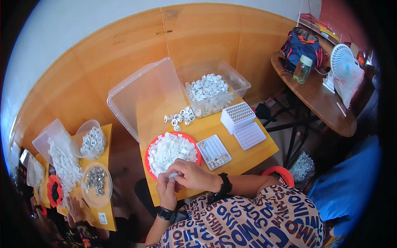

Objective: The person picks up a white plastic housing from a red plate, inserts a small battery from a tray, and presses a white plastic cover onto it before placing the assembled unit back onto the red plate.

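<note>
My left hand (167,192) and my right hand (191,175) meet at the near edge of a red round tray (148,166). Between their fingertips is a small whitish plastic part (173,175), pinched by both; its exact shape is partly hidden by the fingers. Heaped in the tray are many small clear-white plastic pieces (171,152). Just right of it lies a white gridded tray (210,145), with small round metallic pieces (218,160) in its nearer rows.
Behind stand a clear bin of white parts (206,87), loose white rings (182,117), an upright clear lid (142,97) and a white block of filled holes (238,116). A co-worker's hand (76,211) rests at the left table. A fan (343,62) stands right.
</note>
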{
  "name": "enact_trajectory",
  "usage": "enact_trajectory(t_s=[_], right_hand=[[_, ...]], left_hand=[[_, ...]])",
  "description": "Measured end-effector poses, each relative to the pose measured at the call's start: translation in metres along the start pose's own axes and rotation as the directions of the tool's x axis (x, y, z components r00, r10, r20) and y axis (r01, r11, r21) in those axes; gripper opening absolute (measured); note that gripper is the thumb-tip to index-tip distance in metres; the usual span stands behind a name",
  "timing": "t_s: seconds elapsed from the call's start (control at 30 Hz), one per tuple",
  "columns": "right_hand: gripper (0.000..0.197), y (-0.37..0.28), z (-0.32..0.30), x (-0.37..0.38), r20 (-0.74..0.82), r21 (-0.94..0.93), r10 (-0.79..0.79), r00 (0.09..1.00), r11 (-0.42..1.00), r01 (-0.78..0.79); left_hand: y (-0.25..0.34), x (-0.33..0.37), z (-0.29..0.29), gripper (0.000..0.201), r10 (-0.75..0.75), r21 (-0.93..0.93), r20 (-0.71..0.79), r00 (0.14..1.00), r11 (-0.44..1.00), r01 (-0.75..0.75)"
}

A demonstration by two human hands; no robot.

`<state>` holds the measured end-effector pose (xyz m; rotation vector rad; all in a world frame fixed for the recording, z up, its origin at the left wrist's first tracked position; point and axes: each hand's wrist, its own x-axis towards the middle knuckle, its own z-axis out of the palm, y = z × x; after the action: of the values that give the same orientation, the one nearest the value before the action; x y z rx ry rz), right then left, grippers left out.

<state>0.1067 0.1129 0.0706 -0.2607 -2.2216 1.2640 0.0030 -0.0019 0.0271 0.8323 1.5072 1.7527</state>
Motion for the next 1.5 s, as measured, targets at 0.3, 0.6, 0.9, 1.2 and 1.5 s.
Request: enact_trajectory(t_s=[0.3,0.6,0.9,1.2,1.5], right_hand=[[0.02,-0.009,-0.024,-0.003,0.088,0.024,-0.027,0.996,0.999,0.025],[0.017,0.005,-0.204,0.098,-0.481,-0.543,-0.351,0.804,0.839,0.041],[0.016,-0.015,-0.243,0.131,-0.467,-0.449,-0.285,0.837,0.892,0.053],[0.013,0.062,-0.134,0.193,0.094,-0.559,-0.167,0.982,0.807,0.19],[0.026,0.165,-0.065,0.216,0.235,-0.719,0.03,0.972,0.679,0.152]], left_hand=[[-0.001,-0.006,0.007,0.024,-0.009,-0.149,0.082,0.997,0.989,0.022],[-0.009,0.004,-0.051,0.021,-0.078,-0.148,-0.329,0.941,0.989,0.03],[-0.027,-0.004,-0.067,0.021,-0.223,-0.283,-0.437,0.871,0.954,0.102],[-0.052,-0.003,-0.06,0.019,-0.243,-0.263,-0.51,0.825,0.957,0.119],[-0.047,-0.009,-0.053,0.017,-0.204,-0.24,-0.484,0.851,0.966,0.095]])
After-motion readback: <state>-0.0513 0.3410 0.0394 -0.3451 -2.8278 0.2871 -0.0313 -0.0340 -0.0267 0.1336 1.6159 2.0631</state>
